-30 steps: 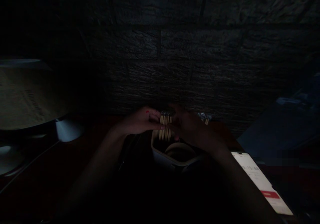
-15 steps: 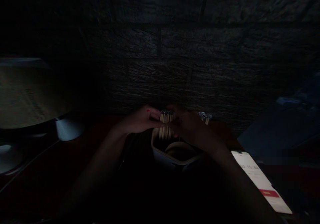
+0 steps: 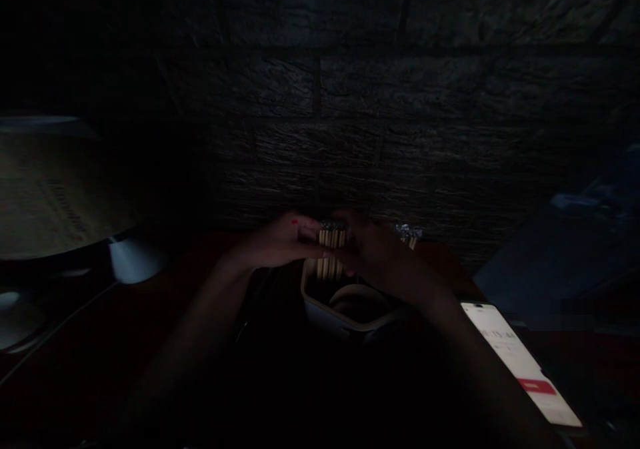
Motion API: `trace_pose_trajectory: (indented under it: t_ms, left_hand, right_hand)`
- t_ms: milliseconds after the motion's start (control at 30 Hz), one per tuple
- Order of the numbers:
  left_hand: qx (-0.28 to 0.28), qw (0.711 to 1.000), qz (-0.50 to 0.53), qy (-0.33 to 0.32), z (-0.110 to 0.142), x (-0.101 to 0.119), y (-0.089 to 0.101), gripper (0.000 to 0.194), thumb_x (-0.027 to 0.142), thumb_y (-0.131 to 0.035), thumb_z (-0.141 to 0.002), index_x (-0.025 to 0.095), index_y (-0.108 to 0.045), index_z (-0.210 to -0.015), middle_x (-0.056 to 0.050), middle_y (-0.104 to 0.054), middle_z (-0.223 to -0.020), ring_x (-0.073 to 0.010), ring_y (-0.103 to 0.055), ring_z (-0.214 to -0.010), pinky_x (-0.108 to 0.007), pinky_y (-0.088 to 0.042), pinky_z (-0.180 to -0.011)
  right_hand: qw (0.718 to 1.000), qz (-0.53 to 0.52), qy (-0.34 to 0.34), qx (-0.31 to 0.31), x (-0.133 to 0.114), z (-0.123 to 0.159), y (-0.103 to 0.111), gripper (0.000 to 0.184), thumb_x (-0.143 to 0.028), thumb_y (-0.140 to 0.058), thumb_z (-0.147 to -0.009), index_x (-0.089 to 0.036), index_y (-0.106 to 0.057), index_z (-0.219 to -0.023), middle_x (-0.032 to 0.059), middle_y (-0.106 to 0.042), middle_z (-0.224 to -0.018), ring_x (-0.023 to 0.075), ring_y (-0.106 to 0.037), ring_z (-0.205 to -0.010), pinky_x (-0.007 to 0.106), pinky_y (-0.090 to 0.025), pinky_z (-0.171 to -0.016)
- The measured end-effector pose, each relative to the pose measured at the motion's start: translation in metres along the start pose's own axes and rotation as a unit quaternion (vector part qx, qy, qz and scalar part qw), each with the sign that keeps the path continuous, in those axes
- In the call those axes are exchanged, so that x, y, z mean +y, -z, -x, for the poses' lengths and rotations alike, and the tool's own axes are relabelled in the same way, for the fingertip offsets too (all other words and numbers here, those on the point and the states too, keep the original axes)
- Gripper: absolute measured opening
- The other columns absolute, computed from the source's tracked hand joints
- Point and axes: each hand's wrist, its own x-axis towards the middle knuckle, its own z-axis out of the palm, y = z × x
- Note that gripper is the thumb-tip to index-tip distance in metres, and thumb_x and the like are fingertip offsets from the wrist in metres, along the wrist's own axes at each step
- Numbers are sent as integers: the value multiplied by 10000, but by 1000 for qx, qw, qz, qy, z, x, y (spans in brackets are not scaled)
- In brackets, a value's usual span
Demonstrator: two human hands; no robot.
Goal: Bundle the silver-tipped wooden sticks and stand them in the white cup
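Observation:
A bundle of pale wooden sticks (image 3: 330,267) stands upright between my hands, with shiny, foil-like silver material at its top. My left hand (image 3: 285,239) is closed on its left side, thumb laid across the front. From the right, my right hand (image 3: 373,245) grips the same bundle, its thumb meeting the left one over the sticks. The lower ends reach into an open, light-rimmed box (image 3: 305,295), where a round-edged object (image 3: 357,292) lies. Beyond my right hand, a second group of sticks with a silvery top (image 3: 410,235) shows partly. Most fingers are hidden or dark.
A lit phone (image 3: 520,362) lies at the right on the dark reddish table (image 3: 200,262). A bluish panel-like shape (image 3: 545,242) leans behind it. To the left are a large tan object with lettering (image 3: 60,195) and a white cup-like shape (image 3: 134,261). A stone-block wall (image 3: 320,122) rises behind.
My right thumb has shifted slightly left across the front of the sticks, toward my left thumb. Both hands keep their hold in nearly the same place.

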Motion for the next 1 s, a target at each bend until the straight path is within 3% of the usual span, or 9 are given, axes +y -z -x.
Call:
trace_pose_trajectory:
  t_ms: [367, 667, 900, 1000]
  left_hand:
    - [10, 1000, 7, -20, -5, 3, -7, 286, 222, -690, -761, 144, -688, -1036, -51, -740, -961, -192, -680, -917, -300, -512, -833]
    - [43, 999, -26, -17, -6, 0, -6, 238, 221, -681, -762, 134, -678, -983, -46, -737, -943, -179, -676, -874, -266, -506, -758]
    - [44, 999, -26, -5, -5, 3, -7, 187, 209, -675, -757, 120, -678, -922, -47, -738, -899, -171, -675, -819, -246, -500, -705]
    - [43, 999, -24, -8, -4, 3, -7, 177, 215, -674, -757, 126, -678, -910, -40, -735, -882, -169, -674, -814, -244, -501, -699]
  right_hand:
    - [998, -34, -32, -40, -5, 5, 13, 479, -113, -515, -847, -121, -454, -1322, 42, -721, -751, 129, -647, -590, 220, -427, -582]
    - [998, -14, -47, -44, -2, 3, 10, 522, -114, -500, -849, -123, -428, -1366, 70, -732, -839, 114, -627, -555, 205, -421, -529]
    - [997, -18, -63, -38, -7, 6, 20, 542, -98, -512, -845, -147, -412, -1375, 85, -739, -960, 111, -640, -581, 198, -444, -528]
    - [998, 5, -64, -18, -10, 7, 25, 508, -103, -529, -846, -143, -452, -1346, 94, -733, -987, 164, -686, -754, 212, -473, -592]
